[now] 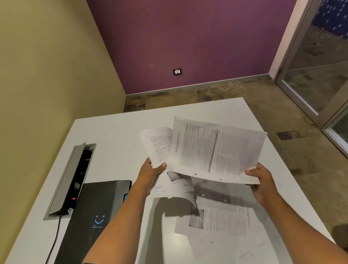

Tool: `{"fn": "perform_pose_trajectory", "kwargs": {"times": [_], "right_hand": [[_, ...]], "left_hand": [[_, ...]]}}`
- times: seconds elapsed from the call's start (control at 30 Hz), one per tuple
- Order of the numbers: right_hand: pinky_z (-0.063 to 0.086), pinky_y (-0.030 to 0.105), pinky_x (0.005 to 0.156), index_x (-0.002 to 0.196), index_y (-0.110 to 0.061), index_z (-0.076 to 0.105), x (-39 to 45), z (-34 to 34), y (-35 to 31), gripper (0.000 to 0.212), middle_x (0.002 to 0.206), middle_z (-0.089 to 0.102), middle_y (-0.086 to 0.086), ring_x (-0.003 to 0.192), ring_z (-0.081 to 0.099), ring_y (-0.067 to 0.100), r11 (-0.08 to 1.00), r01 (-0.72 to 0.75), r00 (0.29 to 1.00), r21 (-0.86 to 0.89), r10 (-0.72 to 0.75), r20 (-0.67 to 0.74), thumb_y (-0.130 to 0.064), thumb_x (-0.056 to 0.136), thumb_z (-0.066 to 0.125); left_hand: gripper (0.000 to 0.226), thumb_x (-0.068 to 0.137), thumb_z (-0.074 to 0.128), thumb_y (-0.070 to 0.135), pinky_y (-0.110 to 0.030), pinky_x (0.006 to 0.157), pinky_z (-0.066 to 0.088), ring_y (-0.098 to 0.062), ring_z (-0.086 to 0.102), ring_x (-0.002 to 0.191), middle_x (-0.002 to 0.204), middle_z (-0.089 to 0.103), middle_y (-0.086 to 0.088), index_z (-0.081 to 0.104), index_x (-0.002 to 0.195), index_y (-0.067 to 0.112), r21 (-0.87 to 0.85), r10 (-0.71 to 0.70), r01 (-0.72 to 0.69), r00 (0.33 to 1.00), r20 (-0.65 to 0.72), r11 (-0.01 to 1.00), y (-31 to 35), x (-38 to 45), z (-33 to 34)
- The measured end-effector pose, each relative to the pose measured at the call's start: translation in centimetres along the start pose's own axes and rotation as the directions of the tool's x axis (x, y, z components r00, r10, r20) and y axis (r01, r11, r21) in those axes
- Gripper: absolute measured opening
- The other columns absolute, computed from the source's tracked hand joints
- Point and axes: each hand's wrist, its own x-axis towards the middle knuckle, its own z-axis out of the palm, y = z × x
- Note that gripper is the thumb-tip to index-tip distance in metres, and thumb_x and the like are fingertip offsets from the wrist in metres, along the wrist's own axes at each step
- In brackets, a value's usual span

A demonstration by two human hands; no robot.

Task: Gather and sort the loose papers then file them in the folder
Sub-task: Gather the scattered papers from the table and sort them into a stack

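My left hand pinches a printed sheet by its lower edge and holds it up above the white table. My right hand grips a larger printed sheet at its lower right corner; that sheet overlaps the left one. Both sheets hang in the air, tilted toward me. Under them several loose printed papers lie scattered on the table, some curled. A dark folder with a blue smile logo lies flat at the lower left, beside my left forearm.
An open cable box with a raised grey lid is set into the table left of the folder, and a black cable runs from it toward me. Bare floor lies beyond the table's far and right edges. A glass door stands at right.
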Motion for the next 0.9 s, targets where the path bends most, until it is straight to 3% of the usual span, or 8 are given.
{"fn": "perform_pose_trajectory", "kwargs": {"times": [0.17, 0.33, 0.43, 0.53, 0.67, 0.77, 0.9], "right_hand": [[0.06, 0.035, 0.064, 0.11, -0.005, 0.072, 0.9, -1.3, -1.9, 0.049, 0.098, 0.077, 0.015, 0.087, 0.073, 0.037, 0.994, -0.048, 0.994, -0.097, 0.057, 0.093, -0.004, 0.062, 0.059], [0.049, 0.039, 0.075, 0.118, -0.002, 0.073, 1.7, -0.2, -2.0, 0.048, 0.1, 0.073, 0.023, 0.088, 0.067, 0.04, 0.959, -0.118, 0.974, -0.257, 0.163, 0.158, 0.009, 0.074, 0.056], [0.045, 0.04, 0.075, 0.117, 0.0, 0.071, 1.7, 2.2, -2.1, 0.046, 0.095, 0.07, 0.021, 0.086, 0.064, 0.036, 0.931, -0.143, 0.974, -0.336, 0.192, 0.119, 0.008, 0.075, 0.055], [0.044, 0.031, 0.063, 0.104, -0.006, 0.075, 2.0, 5.0, -2.9, 0.043, 0.087, 0.067, 0.016, 0.081, 0.06, 0.031, 0.889, -0.179, 0.969, -0.422, 0.235, 0.083, -0.004, 0.063, 0.06], [0.033, 0.028, 0.057, 0.087, -0.007, 0.068, 3.7, 7.9, -3.7, 0.019, 0.083, 0.054, 0.012, 0.07, 0.047, 0.026, 0.805, -0.296, 0.95, -0.514, 0.301, -0.076, 0.003, 0.073, 0.059], [0.028, 0.026, 0.051, 0.081, -0.006, 0.061, 5.0, 9.0, -3.5, 0.011, 0.076, 0.047, 0.01, 0.053, 0.037, 0.021, 0.737, -0.348, 0.934, -0.58, 0.323, -0.151, 0.004, 0.078, 0.063], [0.029, 0.027, 0.051, 0.082, -0.002, 0.062, 5.8, 9.0, -2.3, 0.01, 0.072, 0.051, 0.011, 0.049, 0.041, 0.022, 0.705, -0.389, 0.921, -0.592, 0.31, -0.236, 0.007, 0.078, 0.065]], "left_hand": [[0.051, 0.091, 0.07, -0.006, -0.05, 0.109, 0.049, -0.032, 0.067, 0.124, 0.135, 0.069, -0.014, 0.058, 0.137, 0.01, 0.044, -0.059, 0.057, 0.997, 0.045, 0.997, 0.5, -0.2, -1.2], [0.06, 0.089, 0.076, 0.002, -0.047, 0.114, 0.045, -0.029, 0.063, 0.13, 0.139, 0.067, -0.011, 0.054, 0.144, 0.011, 0.143, -0.115, 0.087, 0.973, 0.202, 0.986, 0.4, -0.8, -0.6], [0.056, 0.092, 0.073, 0.002, -0.044, 0.116, 0.043, -0.027, 0.06, 0.133, 0.141, 0.065, -0.009, 0.055, 0.145, 0.012, 0.199, -0.178, 0.127, 0.948, 0.265, 0.972, -0.2, -1.2, 0.1], [0.054, 0.096, 0.066, 0.0, -0.034, 0.117, 0.043, -0.022, 0.057, 0.137, 0.144, 0.063, -0.006, 0.052, 0.147, 0.011, 0.255, -0.225, 0.149, 0.926, 0.302, 0.955, -1.4, -1.7, 0.6], [0.052, 0.099, 0.06, -0.003, -0.023, 0.107, 0.049, -0.015, 0.059, 0.134, 0.144, 0.063, -0.003, 0.05, 0.148, 0.012, 0.301, -0.272, 0.17, 0.9, 0.339, 0.938, -2.9, -2.5, 1.2], [0.05, 0.101, 0.059, 0.0, -0.028, 0.109, 0.049, -0.017, 0.06, 0.133, 0.144, 0.063, -0.004, 0.05, 0.149, 0.011, 0.308, -0.291, 0.181, 0.887, 0.359, 0.934, -3.7, -3.1, 1.5], [0.052, 0.1, 0.064, 0.006, -0.037, 0.105, 0.052, -0.026, 0.06, 0.134, 0.146, 0.062, -0.009, 0.051, 0.149, 0.016, 0.239, -0.331, 0.251, 0.856, 0.398, 0.938, -4.6, -3.9, 1.7]]}}
